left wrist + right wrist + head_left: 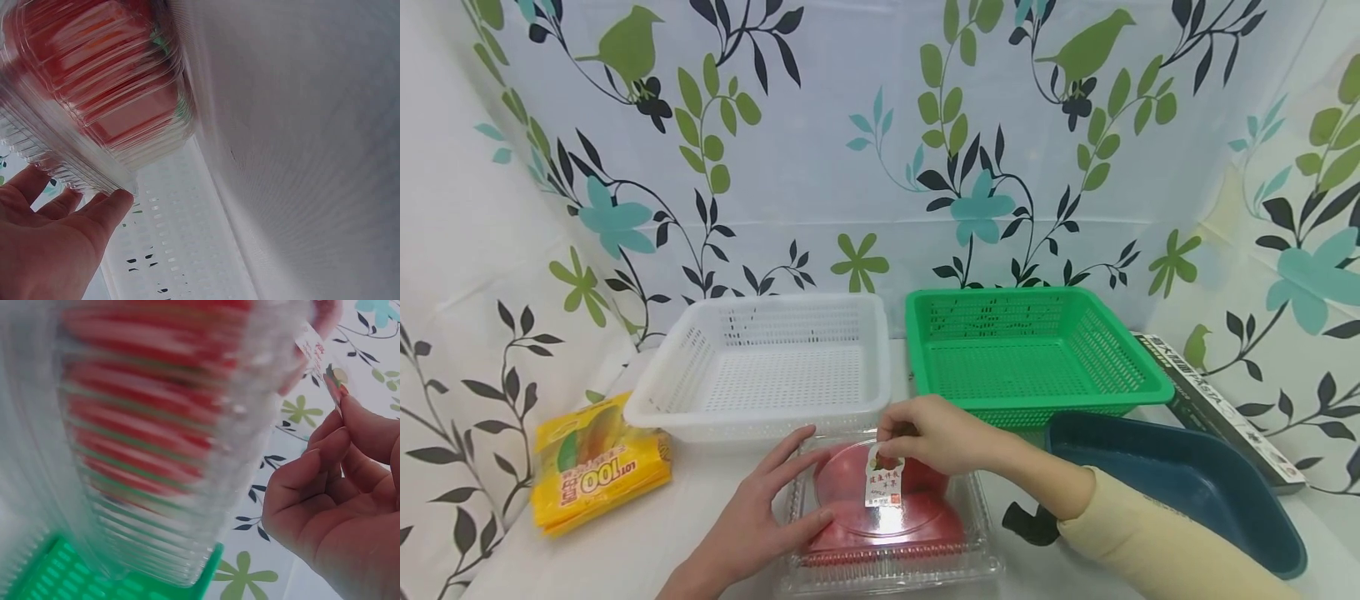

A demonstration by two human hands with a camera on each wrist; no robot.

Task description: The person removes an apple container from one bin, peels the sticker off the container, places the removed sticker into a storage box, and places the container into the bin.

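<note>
A clear plastic clamshell box with red apples inside lies on the table in front of me. On its lid is a white sticker with a fruit picture and printed characters. My right hand pinches the sticker's far edge between thumb and curled fingers; the right wrist view shows the sticker standing up from the lid. My left hand rests on the box's left side, fingers spread and thumb on the lid. In the left wrist view its fingertips touch the box's ridged rim.
Behind the box stand a white basket and a green basket. A dark blue tray lies at right beside a black box and a small black object. Yellow packaging is at left.
</note>
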